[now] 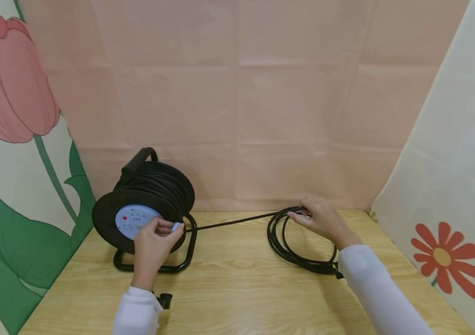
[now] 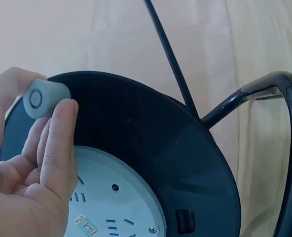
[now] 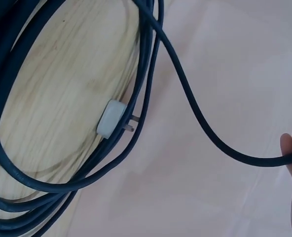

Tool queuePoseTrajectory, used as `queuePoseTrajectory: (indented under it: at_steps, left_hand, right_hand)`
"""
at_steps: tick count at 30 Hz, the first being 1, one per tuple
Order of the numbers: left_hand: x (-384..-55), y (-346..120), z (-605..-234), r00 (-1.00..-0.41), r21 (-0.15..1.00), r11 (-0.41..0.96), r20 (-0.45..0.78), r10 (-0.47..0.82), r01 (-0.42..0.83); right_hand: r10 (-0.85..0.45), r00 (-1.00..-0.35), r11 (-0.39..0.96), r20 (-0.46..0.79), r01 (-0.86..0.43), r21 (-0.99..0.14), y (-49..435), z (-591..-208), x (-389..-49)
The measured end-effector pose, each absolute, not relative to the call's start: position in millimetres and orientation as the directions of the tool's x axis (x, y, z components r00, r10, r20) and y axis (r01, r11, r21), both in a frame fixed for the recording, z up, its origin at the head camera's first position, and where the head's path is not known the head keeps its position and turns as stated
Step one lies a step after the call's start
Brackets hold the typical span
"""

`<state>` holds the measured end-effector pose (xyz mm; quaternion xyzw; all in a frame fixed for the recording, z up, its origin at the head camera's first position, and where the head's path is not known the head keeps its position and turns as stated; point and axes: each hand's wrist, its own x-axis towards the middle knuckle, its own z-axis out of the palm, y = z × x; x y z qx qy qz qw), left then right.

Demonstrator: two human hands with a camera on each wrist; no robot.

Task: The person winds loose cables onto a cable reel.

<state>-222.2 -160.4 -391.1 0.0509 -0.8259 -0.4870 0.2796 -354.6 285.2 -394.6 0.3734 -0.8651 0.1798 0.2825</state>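
My left hand (image 1: 153,251) pinches the small blue-grey crank knob (image 2: 46,98) on the face of a black cable reel (image 1: 102,218), between thumb and fingers. Black cable is wound round the reel's drum, and a light blue socket panel (image 2: 121,197) fills the middle of its face. From the reel a taut length of cable (image 1: 237,222) runs right to my right hand (image 1: 325,223), which grips it with bent fingers. Below that hand lies a loose coil of the same cable (image 1: 277,246). A white plug (image 3: 111,118) with metal prongs shows beside the coil in the right wrist view.
The reel stands on a black tubular frame (image 1: 191,251) with a carrying handle (image 1: 137,160) on top. Under everything is a light wood table (image 1: 237,288). A pink sheet (image 1: 237,102) hangs behind, with flower-printed sheets (image 1: 471,186) at both sides.
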Motion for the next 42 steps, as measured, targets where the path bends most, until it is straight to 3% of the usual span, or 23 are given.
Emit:
queuePoseTrajectory:
  at_steps: [15,23,31,42]
  left_hand:
    - [-213.6,-165.2,-382.2,-0.930,0.756,0.654,0.260,-0.259,0.029]
    - [-215.3,-171.8,-386.0,-0.962,0.723,0.690,0.176,-0.211,-0.019]
    - [-222.2,-184.9,-399.7,-0.989,0.757,0.651,0.041,-0.143,-0.063]
    - [-226.6,-199.2,-418.3,-0.981,0.808,0.558,-0.122,-0.150,-0.186]
  right_hand:
    - [-0.631,-0.406,0.582,0.661,-0.811,0.059,264.9,-391.1,-351.3]
    - [-0.623,-0.516,0.642,0.588,-0.766,0.008,260.9,-396.2,-347.4]
    - [-0.628,-0.516,0.629,0.583,-0.777,-0.010,255.1,-396.1,-341.3]
    - [-0.618,-0.578,0.675,0.533,-0.738,-0.017,249.3,-401.2,-333.3]
